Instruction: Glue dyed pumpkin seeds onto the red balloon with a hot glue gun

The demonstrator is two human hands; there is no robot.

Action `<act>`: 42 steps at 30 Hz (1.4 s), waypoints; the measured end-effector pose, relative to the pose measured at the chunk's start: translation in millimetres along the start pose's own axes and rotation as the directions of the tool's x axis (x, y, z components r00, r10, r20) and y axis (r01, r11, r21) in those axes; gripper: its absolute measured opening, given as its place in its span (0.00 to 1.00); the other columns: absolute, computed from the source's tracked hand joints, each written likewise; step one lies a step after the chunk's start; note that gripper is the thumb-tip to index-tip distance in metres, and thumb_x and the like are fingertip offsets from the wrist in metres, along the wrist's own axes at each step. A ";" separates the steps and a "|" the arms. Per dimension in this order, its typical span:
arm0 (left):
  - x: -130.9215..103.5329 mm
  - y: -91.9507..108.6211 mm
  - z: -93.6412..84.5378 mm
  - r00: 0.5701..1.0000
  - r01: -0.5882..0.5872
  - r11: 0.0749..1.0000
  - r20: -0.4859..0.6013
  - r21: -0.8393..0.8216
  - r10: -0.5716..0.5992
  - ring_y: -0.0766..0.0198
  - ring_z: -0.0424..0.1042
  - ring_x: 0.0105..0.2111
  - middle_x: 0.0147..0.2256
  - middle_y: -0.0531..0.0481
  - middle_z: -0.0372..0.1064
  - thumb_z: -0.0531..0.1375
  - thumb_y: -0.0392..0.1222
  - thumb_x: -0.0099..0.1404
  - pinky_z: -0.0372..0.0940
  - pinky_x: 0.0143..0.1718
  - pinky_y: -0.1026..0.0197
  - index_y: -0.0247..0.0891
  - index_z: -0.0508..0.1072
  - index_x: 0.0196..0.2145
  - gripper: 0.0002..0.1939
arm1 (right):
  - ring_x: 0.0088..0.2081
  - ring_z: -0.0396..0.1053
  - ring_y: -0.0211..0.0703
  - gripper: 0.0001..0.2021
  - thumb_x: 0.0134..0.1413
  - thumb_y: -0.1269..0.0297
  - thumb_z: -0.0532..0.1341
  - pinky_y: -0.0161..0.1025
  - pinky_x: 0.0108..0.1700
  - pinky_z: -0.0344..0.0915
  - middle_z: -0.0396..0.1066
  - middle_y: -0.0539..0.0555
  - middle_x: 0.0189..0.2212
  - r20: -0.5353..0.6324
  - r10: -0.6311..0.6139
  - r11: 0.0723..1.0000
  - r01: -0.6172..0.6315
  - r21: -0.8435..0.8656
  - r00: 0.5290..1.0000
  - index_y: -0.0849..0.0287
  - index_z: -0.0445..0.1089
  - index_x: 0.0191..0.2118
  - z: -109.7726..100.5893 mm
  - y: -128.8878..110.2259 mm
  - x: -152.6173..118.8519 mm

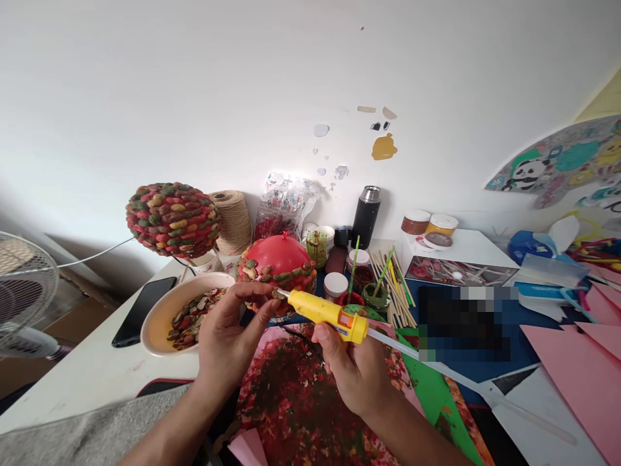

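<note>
While the right hand (356, 369) is gripping a yellow glue gun (315, 307), the left hand (220, 343) is pinching 1 small piece (277, 294) by its tip | the red balloon (279, 254) is sitting just behind, wearing colored bits (299, 277) | the bowl (158, 327) is resting beside the left hand

A fan (26, 278) is standing at the far left; a black flask (366, 219) is standing near the wall (194, 97). Jars (442, 224) are sitting on a white box (473, 249), and pink paper (575, 375) is lying at the right.
</note>
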State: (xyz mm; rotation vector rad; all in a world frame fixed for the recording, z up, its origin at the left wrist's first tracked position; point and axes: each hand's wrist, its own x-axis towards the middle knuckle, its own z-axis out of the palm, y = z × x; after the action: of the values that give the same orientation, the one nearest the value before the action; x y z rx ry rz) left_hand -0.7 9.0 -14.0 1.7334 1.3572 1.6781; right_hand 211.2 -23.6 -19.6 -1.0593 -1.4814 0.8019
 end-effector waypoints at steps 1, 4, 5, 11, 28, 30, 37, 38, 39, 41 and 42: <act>-0.1 0.0 -0.1 1.000 0.002 1.000 0.001 -0.003 -0.002 0.54 0.83 0.38 0.38 0.47 0.84 0.74 0.54 0.68 0.80 0.45 0.53 0.44 0.83 0.43 0.14 | 0.16 0.64 0.42 0.30 0.74 0.34 0.59 0.37 0.19 0.59 0.63 0.48 0.13 -0.002 0.000 1.000 0.000 -0.002 1.000 0.54 0.79 0.32 0.1 0.3 -0.1; -0.5 0.3 -0.5 1.000 0.005 1.000 0.005 -0.003 -0.005 0.54 0.82 0.38 0.38 0.48 0.84 0.74 0.53 0.68 0.80 0.45 0.53 0.44 0.82 0.43 0.13 | 0.17 0.65 0.43 0.30 0.74 0.33 0.59 0.37 0.19 0.60 0.63 0.48 0.13 -0.019 -0.002 1.000 0.002 -0.006 1.000 0.54 0.78 0.31 0.5 0.0 -0.2; -0.5 0.4 -0.6 1.000 0.006 1.000 0.008 -0.001 -0.006 0.54 0.83 0.38 0.38 0.48 0.84 0.74 0.53 0.68 0.80 0.45 0.53 0.44 0.82 0.43 0.13 | 0.16 0.65 0.43 0.30 0.74 0.33 0.60 0.37 0.19 0.60 0.63 0.48 0.13 -0.023 -0.004 1.000 0.004 -0.006 1.000 0.54 0.79 0.31 0.6 -0.5 0.0; -0.5 0.6 -0.5 1.000 0.007 1.000 0.018 0.019 -0.007 0.53 0.83 0.39 0.38 0.48 0.84 0.74 0.53 0.68 0.80 0.45 0.54 0.44 0.82 0.43 0.13 | 0.14 0.62 0.41 0.29 0.74 0.36 0.61 0.38 0.19 0.59 0.62 0.47 0.12 -0.013 -0.019 1.000 0.019 0.003 1.000 0.54 0.79 0.31 0.4 -3.7 0.8; -0.8 -0.6 0.2 1.000 -0.021 0.999 0.024 0.036 0.020 0.54 0.83 0.39 0.40 0.47 0.85 0.74 0.53 0.70 0.80 0.44 0.55 0.44 0.83 0.44 0.12 | 0.14 0.64 0.41 0.32 0.77 0.35 0.57 0.36 0.20 0.62 0.62 0.46 0.12 -0.025 -0.053 0.992 0.050 -0.117 0.998 0.56 0.76 0.30 -0.2 -0.8 -0.4; -0.8 -1.1 0.3 0.999 -0.026 0.999 0.022 0.035 0.025 0.54 0.83 0.39 0.40 0.47 0.85 0.73 0.53 0.70 0.80 0.44 0.54 0.44 0.83 0.44 0.12 | 0.14 0.65 0.41 0.32 0.77 0.35 0.56 0.36 0.20 0.63 0.62 0.46 0.12 -0.031 -0.069 0.989 0.064 -0.137 0.997 0.56 0.76 0.29 -0.3 -0.5 -0.9; -0.9 -3.1 0.6 0.999 -0.042 0.999 0.015 0.029 0.041 0.54 0.83 0.39 0.40 0.47 0.85 0.73 0.52 0.71 0.80 0.45 0.53 0.44 0.83 0.45 0.11 | 0.14 0.65 0.41 0.34 0.77 0.33 0.56 0.35 0.19 0.63 0.62 0.46 0.12 -0.033 -0.061 0.987 0.056 -0.148 0.998 0.56 0.75 0.28 -0.6 -1.9 -0.4; -0.8 -3.5 0.5 0.999 -0.045 0.999 0.015 0.030 0.045 0.54 0.83 0.39 0.40 0.47 0.85 0.73 0.51 0.71 0.80 0.45 0.54 0.44 0.83 0.45 0.11 | 0.14 0.65 0.41 0.34 0.77 0.33 0.55 0.35 0.19 0.63 0.63 0.46 0.12 -0.032 -0.059 0.988 0.053 -0.147 0.998 0.56 0.75 0.28 -0.6 -1.9 -0.2; -0.8 -3.8 0.4 0.999 -0.049 0.998 0.015 0.033 0.048 0.54 0.83 0.39 0.40 0.47 0.85 0.72 0.51 0.71 0.80 0.45 0.54 0.44 0.83 0.46 0.11 | 0.14 0.65 0.41 0.34 0.77 0.33 0.55 0.35 0.20 0.63 0.62 0.46 0.12 -0.031 -0.058 0.988 0.052 -0.148 0.998 0.56 0.75 0.28 -0.7 -1.8 -0.1; -0.8 -4.5 -0.2 0.998 -0.056 0.998 0.018 0.042 0.055 0.55 0.83 0.39 0.40 0.47 0.85 0.72 0.50 0.72 0.80 0.45 0.54 0.44 0.83 0.48 0.11 | 0.14 0.65 0.41 0.34 0.77 0.33 0.55 0.35 0.20 0.63 0.62 0.46 0.12 -0.028 -0.061 0.986 0.056 -0.157 0.998 0.56 0.75 0.28 -0.8 -1.6 0.0; -0.8 -4.9 -0.5 0.998 -0.060 0.997 0.019 0.048 0.060 0.55 0.83 0.40 0.40 0.47 0.85 0.72 0.50 0.72 0.80 0.45 0.54 0.44 0.84 0.48 0.11 | 0.14 0.65 0.41 0.35 0.77 0.32 0.55 0.36 0.20 0.63 0.62 0.46 0.12 -0.029 -0.064 0.985 0.058 -0.160 0.998 0.56 0.75 0.28 -0.8 -1.6 -0.1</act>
State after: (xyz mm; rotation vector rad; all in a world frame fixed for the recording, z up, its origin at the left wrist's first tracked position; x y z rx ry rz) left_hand -2.8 10.5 -18.3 1.8287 1.3616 1.6708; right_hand 211.7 -24.3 -18.0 -1.1348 -1.5610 0.6273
